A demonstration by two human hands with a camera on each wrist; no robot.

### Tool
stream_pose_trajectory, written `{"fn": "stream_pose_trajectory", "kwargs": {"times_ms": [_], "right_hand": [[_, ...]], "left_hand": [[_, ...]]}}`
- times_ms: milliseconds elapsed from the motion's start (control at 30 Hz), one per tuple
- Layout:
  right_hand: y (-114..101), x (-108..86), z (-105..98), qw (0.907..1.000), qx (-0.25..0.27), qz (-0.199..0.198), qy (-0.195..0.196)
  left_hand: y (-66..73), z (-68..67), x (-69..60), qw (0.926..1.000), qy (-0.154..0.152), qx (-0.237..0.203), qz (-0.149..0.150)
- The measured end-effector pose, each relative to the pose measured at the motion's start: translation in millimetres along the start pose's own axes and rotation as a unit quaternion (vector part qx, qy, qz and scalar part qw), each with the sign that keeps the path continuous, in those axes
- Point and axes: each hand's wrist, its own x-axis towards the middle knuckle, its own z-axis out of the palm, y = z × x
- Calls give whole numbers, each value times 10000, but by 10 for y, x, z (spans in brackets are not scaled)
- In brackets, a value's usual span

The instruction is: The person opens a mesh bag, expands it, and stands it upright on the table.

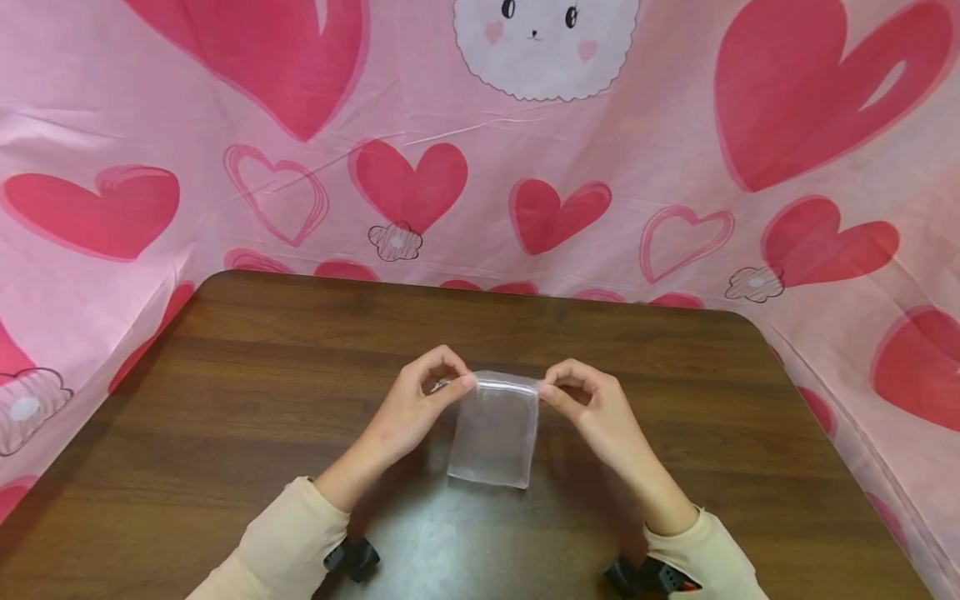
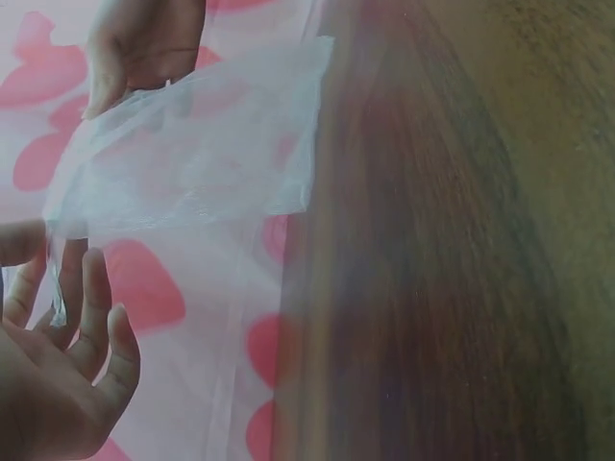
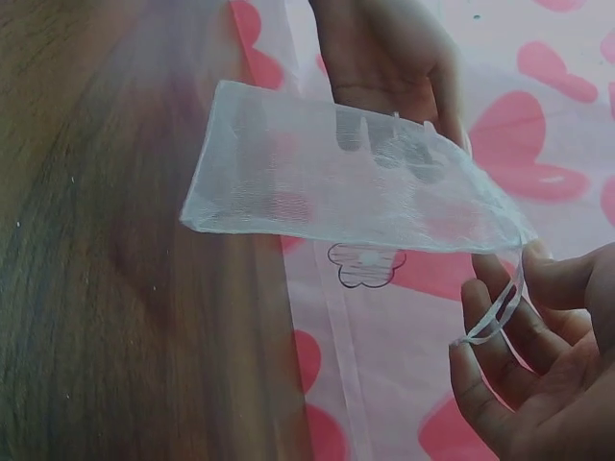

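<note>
A small sheer white organza drawstring bag (image 1: 495, 437) hangs between both hands above the table. My left hand (image 1: 420, 400) pinches its upper left corner between thumb and forefinger. At the upper right corner my right hand (image 1: 596, 404) pinches the fabric the same way. The right wrist view shows a thin white ribbon loop (image 3: 498, 312) dangling by the right hand's fingers. In the left wrist view another ribbon end (image 2: 58, 298) hangs beside the left hand (image 2: 67, 365). The bag (image 2: 202, 144) looks flat, and its see-through cloth shows the fingers behind it.
A dark brown wooden table (image 1: 262, 400) with rounded far corners lies under the hands. Behind it hangs a pink cloth (image 1: 480, 125) printed with red hearts. Black camera mounts (image 1: 352, 560) sit at both wrists, next to beige sleeves (image 1: 277, 537).
</note>
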Motion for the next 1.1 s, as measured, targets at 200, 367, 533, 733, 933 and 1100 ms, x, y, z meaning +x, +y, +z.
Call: {"fn": "stream_pose_trajectory", "kwargs": {"times_ms": [200, 367, 533, 733, 933, 1100], "right_hand": [[-11, 24, -31, 9996, -258, 40, -135], [-27, 45, -49, 9980, -580, -91, -227], [-53, 70, -78, 9942, -987, -271, -332], [-79, 116, -120, 9897, -1271, -365, -548], [-98, 131, -184, 9835, -1620, -398, -703], [-96, 129, -190, 9822, -1683, -471, -696]], "left_hand": [[2, -27, 5, 9999, -1, 139, 81], [-2, -54, 18, 9993, -4, 351, 150], [5, -80, 20, 9989, -34, 455, 122], [24, -102, 11, 9942, 37, 1070, 122], [38, -108, -16, 9798, 65, 1965, 371], [24, -81, -18, 9716, 135, 2306, 516]]}}
